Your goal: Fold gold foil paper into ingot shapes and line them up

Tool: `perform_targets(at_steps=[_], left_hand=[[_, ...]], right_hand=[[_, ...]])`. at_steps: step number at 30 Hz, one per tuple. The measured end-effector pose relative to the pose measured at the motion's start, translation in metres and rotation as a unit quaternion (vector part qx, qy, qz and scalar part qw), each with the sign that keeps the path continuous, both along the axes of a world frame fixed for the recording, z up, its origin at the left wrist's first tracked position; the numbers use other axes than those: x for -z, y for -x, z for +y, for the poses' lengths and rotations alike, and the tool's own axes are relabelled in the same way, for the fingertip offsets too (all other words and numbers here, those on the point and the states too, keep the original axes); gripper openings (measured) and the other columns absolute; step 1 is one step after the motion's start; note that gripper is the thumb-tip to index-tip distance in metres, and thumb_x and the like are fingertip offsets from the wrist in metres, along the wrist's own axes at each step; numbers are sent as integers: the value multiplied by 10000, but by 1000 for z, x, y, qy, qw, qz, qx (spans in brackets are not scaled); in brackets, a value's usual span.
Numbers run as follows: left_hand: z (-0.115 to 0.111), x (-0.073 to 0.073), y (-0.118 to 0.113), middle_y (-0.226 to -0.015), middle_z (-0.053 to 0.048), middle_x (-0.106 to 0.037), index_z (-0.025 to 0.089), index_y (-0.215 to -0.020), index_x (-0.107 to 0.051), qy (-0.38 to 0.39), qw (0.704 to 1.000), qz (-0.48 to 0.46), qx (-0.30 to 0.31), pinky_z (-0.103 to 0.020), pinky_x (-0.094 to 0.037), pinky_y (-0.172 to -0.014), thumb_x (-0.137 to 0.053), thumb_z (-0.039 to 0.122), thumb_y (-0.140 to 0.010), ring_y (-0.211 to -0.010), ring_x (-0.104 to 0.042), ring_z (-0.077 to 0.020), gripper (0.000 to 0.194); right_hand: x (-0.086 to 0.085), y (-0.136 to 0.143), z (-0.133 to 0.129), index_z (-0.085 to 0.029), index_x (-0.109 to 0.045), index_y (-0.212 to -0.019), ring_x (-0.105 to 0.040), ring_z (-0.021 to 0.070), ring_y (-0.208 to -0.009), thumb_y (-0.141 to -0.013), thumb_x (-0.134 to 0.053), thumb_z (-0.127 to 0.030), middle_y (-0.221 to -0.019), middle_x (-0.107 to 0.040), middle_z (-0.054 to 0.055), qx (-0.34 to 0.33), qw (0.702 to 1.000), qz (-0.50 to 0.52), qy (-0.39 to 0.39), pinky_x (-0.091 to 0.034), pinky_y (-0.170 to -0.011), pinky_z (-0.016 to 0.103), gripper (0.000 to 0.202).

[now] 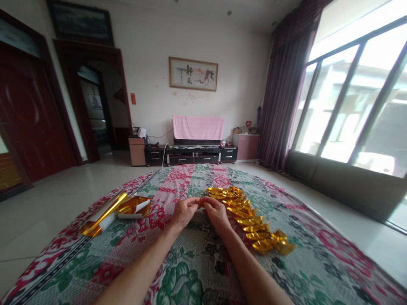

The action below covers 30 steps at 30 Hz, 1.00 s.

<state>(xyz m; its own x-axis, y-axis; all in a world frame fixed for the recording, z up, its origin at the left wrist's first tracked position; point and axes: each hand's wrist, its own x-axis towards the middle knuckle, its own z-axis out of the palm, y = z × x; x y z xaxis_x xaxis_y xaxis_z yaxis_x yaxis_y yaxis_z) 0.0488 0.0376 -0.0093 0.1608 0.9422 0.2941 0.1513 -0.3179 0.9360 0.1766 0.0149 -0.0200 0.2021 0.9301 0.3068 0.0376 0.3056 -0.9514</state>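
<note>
1. Head view: both hands meet over the middle of a flowered cloth [181, 279], left hand [184, 212] and right hand [216, 212] nearly fingertip to fingertip, closed in a pinch on a small foil piece [201, 203]. Its shape is mostly hidden behind the fingers.

2. From where I stand, that pinch looks like the delicate spot. Uneven pulling by the two hands could tear or crease such thin-looking material, and a slackened thumb might let it spring out of shape.

3. Just beside the right hand, a row of folded gold pieces [251, 221] runs from beyond the fingers down toward the near right, many of them overlapping or touching. The right forearm [248, 267] lies close to it, so an outward swing of the elbow could crush or scatter several.

4. Over on the left, well apart from the hands, lie a rolled gold sheet [111, 210] and some folded gold sheets [130, 205] with white edges showing. They seem loose; a brush of the left sleeveless arm might slide them.

5. Everything rests on the cloth, so a tug on it would probably disturb the row. A draught could too, though I can't tell whether the window [340, 106] is open.
</note>
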Motion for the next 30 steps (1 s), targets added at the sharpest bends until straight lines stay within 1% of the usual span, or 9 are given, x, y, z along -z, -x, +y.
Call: perform_targets(at_steps=[2,5,8,10,12,14,18,23,30], left_hand=[[0,1,-1,-856,-51,-703,148,-896,-681,18,1000,-16,-17,-239,-496,-661,-560,152,-633,-748,-641,-168,289],[-1,-1,-1,-894,-61,-695,133,-910,-664,77,995,-64,-25,-228,-487,-619,-563,156,-630,-767,-640,-168,298],[-5,-4,-1,-836,-62,-702,125,-895,-661,145,984,-107,-10,-222,-480,-593,-554,154,-641,-759,-642,-166,277],[-6,-6,0,-802,-55,-705,131,-893,-664,168,978,-121,-6,-220,-480,-589,-553,146,-646,-762,-644,-165,271],[-6,-7,0,-797,-51,-706,134,-899,-664,172,977,-125,-8,-218,-482,-590,-548,132,-650,-770,-643,-163,275],[-5,-6,0,-828,-50,-705,135,-897,-667,167,978,-125,-13,-215,-485,-595,-540,116,-652,-779,-641,-160,277],[-3,-5,0,-906,-44,-698,145,-886,-675,160,979,-125,-18,-218,-494,-618,-532,105,-653,-805,-637,-160,276],[-2,-5,0,-919,-49,-694,141,-892,-675,155,979,-128,-20,-223,-496,-639,-533,106,-648,-817,-633,-163,285],[-7,-12,1,-798,-34,-705,154,-962,-640,200,975,-97,-3,-191,-445,-511,-521,136,-671,-630,-633,-127,315]], right_hand=[[-1,1,-1,-167,-672,-832,-600,163,-712,-674,-517,-308,-789,-678,33,9,999,-26,-16,-479,-639,257,263],[-3,2,-3,-161,-676,-819,-599,161,-700,-665,-520,-292,-765,-678,33,14,998,-47,-29,-475,-660,263,255],[-4,2,-4,-162,-676,-814,-603,165,-712,-654,-523,-279,-764,-681,31,14,998,-52,-31,-475,-670,263,250],[-3,3,-4,-162,-673,-839,-607,174,-730,-664,-523,-292,-763,-682,30,31,998,-57,-23,-477,-673,267,265],[-4,3,-4,-160,-671,-873,-610,186,-753,-681,-518,-312,-769,-685,35,57,995,-75,-12,-477,-686,276,288],[-5,3,-5,-167,-676,-889,-613,194,-773,-705,-501,-323,-799,-689,40,74,991,-115,-11,-470,-712,285,298],[-9,5,-7,-218,-692,-906,-623,193,-783,-754,-452,-332,-832,-696,30,82,977,-195,-27,-456,-726,279,306],[-9,8,-9,-251,-689,-942,-632,190,-773,-775,-439,-331,-804,-700,20,98,970,-218,-36,-449,-717,262,311],[-7,7,-8,-230,-686,-953,-629,192,-753,-790,-422,-342,-819,-702,37,103,967,-229,-41,-449,-698,266,330]])
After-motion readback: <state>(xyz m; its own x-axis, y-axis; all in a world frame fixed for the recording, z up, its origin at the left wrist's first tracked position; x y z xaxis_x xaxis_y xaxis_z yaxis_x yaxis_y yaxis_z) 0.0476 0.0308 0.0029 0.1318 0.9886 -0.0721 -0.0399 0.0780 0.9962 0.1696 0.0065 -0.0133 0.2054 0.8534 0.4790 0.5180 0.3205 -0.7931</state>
